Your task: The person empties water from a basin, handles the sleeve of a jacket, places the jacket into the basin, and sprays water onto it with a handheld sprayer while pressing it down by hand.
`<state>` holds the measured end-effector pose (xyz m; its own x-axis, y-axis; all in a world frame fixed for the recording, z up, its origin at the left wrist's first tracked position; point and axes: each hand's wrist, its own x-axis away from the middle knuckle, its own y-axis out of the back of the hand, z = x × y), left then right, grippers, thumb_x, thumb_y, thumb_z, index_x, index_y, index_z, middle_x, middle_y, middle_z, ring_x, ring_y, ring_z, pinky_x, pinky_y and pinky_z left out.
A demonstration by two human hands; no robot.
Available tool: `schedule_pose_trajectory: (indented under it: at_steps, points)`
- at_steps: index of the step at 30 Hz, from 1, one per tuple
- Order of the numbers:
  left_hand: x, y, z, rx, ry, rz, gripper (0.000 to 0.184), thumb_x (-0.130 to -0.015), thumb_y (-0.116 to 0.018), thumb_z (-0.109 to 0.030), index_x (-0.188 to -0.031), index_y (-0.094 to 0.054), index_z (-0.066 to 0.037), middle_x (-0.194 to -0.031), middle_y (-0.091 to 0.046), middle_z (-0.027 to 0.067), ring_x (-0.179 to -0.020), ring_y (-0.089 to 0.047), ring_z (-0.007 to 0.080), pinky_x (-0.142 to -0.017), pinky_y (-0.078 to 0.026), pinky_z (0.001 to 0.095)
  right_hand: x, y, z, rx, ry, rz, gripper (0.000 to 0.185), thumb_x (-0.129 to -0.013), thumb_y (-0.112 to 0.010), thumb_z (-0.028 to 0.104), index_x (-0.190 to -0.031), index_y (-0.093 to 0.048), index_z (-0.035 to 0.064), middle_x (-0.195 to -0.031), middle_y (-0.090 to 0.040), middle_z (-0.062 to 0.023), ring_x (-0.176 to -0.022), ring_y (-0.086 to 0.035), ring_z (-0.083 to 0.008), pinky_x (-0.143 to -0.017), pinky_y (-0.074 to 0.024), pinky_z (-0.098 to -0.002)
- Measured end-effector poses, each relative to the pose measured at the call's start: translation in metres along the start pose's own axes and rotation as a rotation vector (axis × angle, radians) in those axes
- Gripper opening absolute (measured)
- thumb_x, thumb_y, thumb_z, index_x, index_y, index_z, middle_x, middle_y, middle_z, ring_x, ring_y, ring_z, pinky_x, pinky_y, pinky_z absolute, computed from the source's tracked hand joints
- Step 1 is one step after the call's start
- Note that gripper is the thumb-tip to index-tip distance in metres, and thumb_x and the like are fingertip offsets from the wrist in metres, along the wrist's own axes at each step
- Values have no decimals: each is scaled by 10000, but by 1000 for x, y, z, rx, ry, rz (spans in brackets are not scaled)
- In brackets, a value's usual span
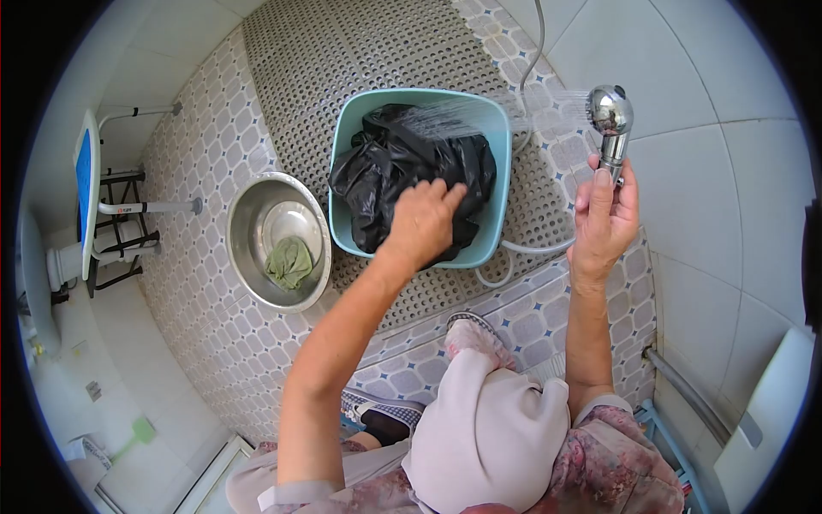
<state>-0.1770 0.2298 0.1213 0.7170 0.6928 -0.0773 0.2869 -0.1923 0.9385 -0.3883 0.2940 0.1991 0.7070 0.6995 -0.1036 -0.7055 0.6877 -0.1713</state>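
A light blue plastic basin (506, 163) holds a heap of shiny, wet black material (368, 184), either cloth or thin plastic; I cannot tell which. My left hand (424, 218) is on the near side of the heap, its fingers bent into the folds and the thumb hidden. To the right of the basin, my right hand (606, 210) grips a chrome shower head (610, 111) by its handle. Water sprays leftward from it onto the black material.
A steel bowl (242, 227) with a small dish and a green cloth (289, 262) stands left of the basin. The shower hose (539, 248) loops beside the basin over a perforated mat (342, 43). A folding seat (88, 197) is at the left wall.
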Motion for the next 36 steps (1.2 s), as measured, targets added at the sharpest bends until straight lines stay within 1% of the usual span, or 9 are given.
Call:
schedule_pose_trajectory:
  at_steps: [6, 10, 13, 17, 20, 24, 28, 35, 36]
  points:
    - [29, 16, -31, 146, 55, 136, 559, -685, -732, -140, -1222, -592, -81, -932, -572, 114, -852, -581, 292, -726, -485, 378, 6, 9, -2, 47, -64, 30, 415, -965, -577, 170, -1328, -483, -5, -1037, -651, -43, -610, -464, -20, -478, -357, -154]
    - [20, 34, -21, 427, 131, -195, 432, -769, -723, -157, -1174, -619, -50, -1094, -622, 153, -977, -623, 302, -760, -534, 352, 8, 14, -3, 34, -111, 53, 417, -963, -577, 161, -1329, -480, -12, -1033, -650, -60, -608, -466, -26, -486, -367, -160]
    - [-11, 35, 18, 441, 388, -497, 305, -816, -692, -102, -1106, -659, -13, -987, -664, 148, -795, -664, 229, -684, -531, 302, 9, 17, -6, -25, -157, 90, 415, -962, -576, 153, -1330, -478, -15, -1032, -649, -74, -607, -468, -30, -503, -381, -168]
    - [-42, 0, 70, 243, 768, -204, 587, -805, -711, -378, -1202, -587, 37, -958, -681, 227, -893, -675, 332, -805, -526, 396, 11, 14, -4, -37, -194, 152, 410, -964, -569, 145, -1329, -477, -17, -1027, -648, -78, -607, -469, -32, -524, -396, -174]
    - [-41, -5, 38, 157, 784, -97, 527, -801, -698, -341, -1192, -583, -7, -1021, -672, 237, -972, -641, 407, -845, -508, 446, 9, 12, -5, 17, -165, 155, 411, -965, -568, 148, -1328, -475, -20, -1027, -648, -74, -607, -468, -32, -529, -400, -172]
    - [-19, -18, 2, 9, 467, -341, 340, -765, -679, -151, -1092, -623, -77, -843, -608, 104, -818, -593, 318, -735, -488, 453, 8, 15, -9, 67, -173, 119, 417, -964, -574, 160, -1327, -475, -20, -1029, -649, -63, -613, -468, -28, -517, -391, -167]
    - [4, -12, -12, -23, 163, -436, 304, -744, -680, -60, -1041, -629, -101, -792, -542, 73, -741, -544, 259, -668, -460, 390, 7, 18, -11, 107, -184, 69, 418, -965, -576, 169, -1330, -479, -10, -1027, -649, -52, -612, -465, -23, -486, -369, -163]
    - [34, -13, -24, 270, 49, -435, 372, -711, -686, 29, -1062, -633, -85, -753, -497, 91, -676, -510, 277, -611, -451, 352, 7, 16, -16, 91, -185, 43, 410, -964, -579, 174, -1326, -488, 6, -1029, -646, -40, -601, -457, -21, -465, -348, -153]
    - [31, -13, -22, 302, 29, -489, 371, -717, -711, 6, -1073, -634, -66, -742, -495, 61, -631, -492, 213, -577, -440, 325, 7, 16, -16, 88, -184, 39, 409, -963, -580, 174, -1325, -489, 6, -1030, -645, -39, -600, -456, -21, -464, -346, -151]
